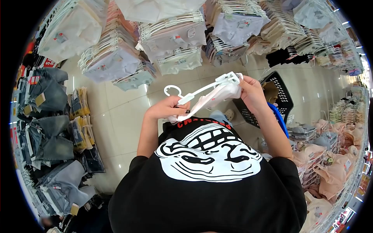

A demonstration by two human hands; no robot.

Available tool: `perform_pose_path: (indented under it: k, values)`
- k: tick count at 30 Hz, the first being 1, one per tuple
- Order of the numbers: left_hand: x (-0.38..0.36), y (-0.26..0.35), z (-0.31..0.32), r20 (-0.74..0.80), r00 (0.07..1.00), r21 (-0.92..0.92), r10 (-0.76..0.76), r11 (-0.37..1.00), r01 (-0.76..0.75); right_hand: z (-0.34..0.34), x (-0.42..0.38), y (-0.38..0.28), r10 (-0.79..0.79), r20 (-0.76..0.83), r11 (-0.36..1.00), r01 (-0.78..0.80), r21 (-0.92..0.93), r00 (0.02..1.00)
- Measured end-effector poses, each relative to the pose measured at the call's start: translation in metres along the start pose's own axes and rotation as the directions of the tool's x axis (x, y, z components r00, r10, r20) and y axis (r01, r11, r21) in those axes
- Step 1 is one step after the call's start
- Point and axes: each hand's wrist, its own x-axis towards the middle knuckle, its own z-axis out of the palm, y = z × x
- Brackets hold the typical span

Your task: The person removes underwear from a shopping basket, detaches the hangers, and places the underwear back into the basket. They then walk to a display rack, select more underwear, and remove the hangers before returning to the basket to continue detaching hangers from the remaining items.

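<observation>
A white plastic clip hanger [206,88] stretches between my two hands in front of my chest, its hook [172,90] free at the left. Pale pink underwear [217,96] hangs along it, bunched and slack. My left hand [168,108] is closed around the hanger near the hook, with the fabric's left end at its fingers. At the other end, my right hand [251,93] pinches the underwear beside the hanger's clip [233,77]. The far side of the fabric and some right fingertips are hidden.
Racks of underwear on hangers [173,40] line the far side. Denim shorts [54,130] hang at the left, and pink bras [334,171] at the right. A black shopping basket [283,91] with a blue handle [278,118] is by my right forearm, above the tiled floor [128,116].
</observation>
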Motion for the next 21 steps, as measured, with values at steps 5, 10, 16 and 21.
perform_pose_path:
  k: [5,10,16,21]
  values:
    - [0.004,-0.010,0.004,0.042,0.992,-0.093,-0.122,0.988,0.126,-0.004,-0.005,-0.006,0.046,0.074,0.998,-0.043,-0.044,0.996]
    - [0.008,-0.018,0.002,0.021,0.983,-0.110,-0.180,0.977,0.181,-0.007,-0.009,-0.007,0.083,0.136,0.992,-0.070,-0.102,0.987]
    - [0.009,-0.023,-0.002,-0.010,0.967,-0.028,-0.253,0.967,0.253,-0.004,-0.016,0.000,0.087,0.020,0.985,-0.083,-0.148,0.996]
    - [0.008,-0.019,-0.004,-0.041,0.931,0.013,-0.361,0.932,0.362,-0.004,-0.015,0.007,-0.001,0.026,0.985,0.006,-0.171,1.000]
